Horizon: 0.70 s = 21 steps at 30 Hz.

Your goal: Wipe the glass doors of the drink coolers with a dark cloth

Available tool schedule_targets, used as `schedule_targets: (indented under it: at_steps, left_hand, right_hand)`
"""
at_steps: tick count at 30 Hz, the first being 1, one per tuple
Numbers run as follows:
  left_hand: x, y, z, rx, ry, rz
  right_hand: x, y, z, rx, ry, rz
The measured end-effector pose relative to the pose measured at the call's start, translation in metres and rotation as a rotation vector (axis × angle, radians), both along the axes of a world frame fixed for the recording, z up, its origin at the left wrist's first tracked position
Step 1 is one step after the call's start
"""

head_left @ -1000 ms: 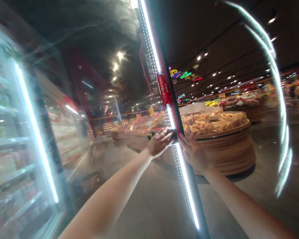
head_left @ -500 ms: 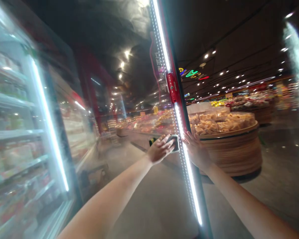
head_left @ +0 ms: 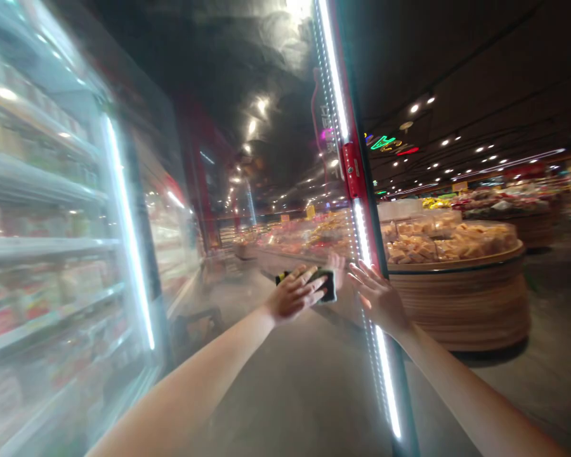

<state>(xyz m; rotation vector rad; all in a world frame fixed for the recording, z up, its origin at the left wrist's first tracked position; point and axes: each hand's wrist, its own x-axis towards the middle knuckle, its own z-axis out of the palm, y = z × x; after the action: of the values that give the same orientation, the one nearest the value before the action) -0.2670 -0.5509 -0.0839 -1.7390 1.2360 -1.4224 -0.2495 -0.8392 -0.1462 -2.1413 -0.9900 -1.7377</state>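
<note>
My left hand [head_left: 297, 293] presses a dark sponge-like pad [head_left: 329, 285] flat against the glass door [head_left: 266, 381], its fingers laid over the pad. A yellow bit shows at the pad's left end; its exact kind is unclear. To the right, my right hand [head_left: 378, 297] is open with fingers spread, at the door's lit edge frame [head_left: 361, 238]. That palm appears to rest on or close beside the frame, and a faint reflection of the hand shows in the glass. A red handle piece [head_left: 353, 170] sits higher on the same frame.
Lit refrigerator shelves [head_left: 42, 247] with blurred goods stand open at the left. Beyond the door, at right, a round wooden display bin [head_left: 457, 304] holds packaged food. More produce displays [head_left: 499, 200] stand farther back on the grey floor.
My left hand and the pad have slid left across the glass, away from the edge frame. My right hand stays by the frame with its fingers more spread. The view has turned slightly left.
</note>
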Motion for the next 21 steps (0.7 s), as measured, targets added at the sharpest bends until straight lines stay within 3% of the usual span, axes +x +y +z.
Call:
schedule_targets:
  at_steps: [2,4,6,10,12,14,17,19,21]
  left_hand:
    - [-0.005,0.005,0.031,-0.243,-0.021,0.087]
    - [-0.008,0.007,0.043,-0.444,-0.034,0.132]
    - [-0.009,0.008,0.028,-0.473,-0.033,0.136]
    - [-0.008,0.014,-0.028,-0.136,-0.008,0.047]
    - [-0.008,0.018,-0.034,-0.050,-0.013,0.031]
    - [-0.014,0.026,-0.024,-0.112,-0.026,0.072]
    - [-0.030,0.045,-0.011,-0.404,-0.070,0.183]
    - [-0.042,0.059,-0.024,-0.599,-0.109,0.236]
    - [-0.049,0.069,-0.050,-0.614,-0.118,0.228]
  right_hand:
    - [0.000,0.007,-0.001,0.010,0.000,0.005]
    - [0.001,0.013,-0.004,0.008,-0.004,0.007]
    - [0.000,0.019,-0.006,-0.001,-0.011,0.012]
    - [-0.005,0.031,-0.006,-0.018,-0.008,0.021]
    - [-0.008,0.038,-0.003,-0.026,0.004,0.025]
    - [-0.011,0.045,-0.001,-0.026,0.014,0.037]
    - [-0.012,0.054,-0.002,-0.009,0.013,0.057]
    - [-0.012,0.058,-0.006,-0.011,0.014,0.066]
    - [-0.010,0.062,-0.011,-0.022,0.018,0.078]
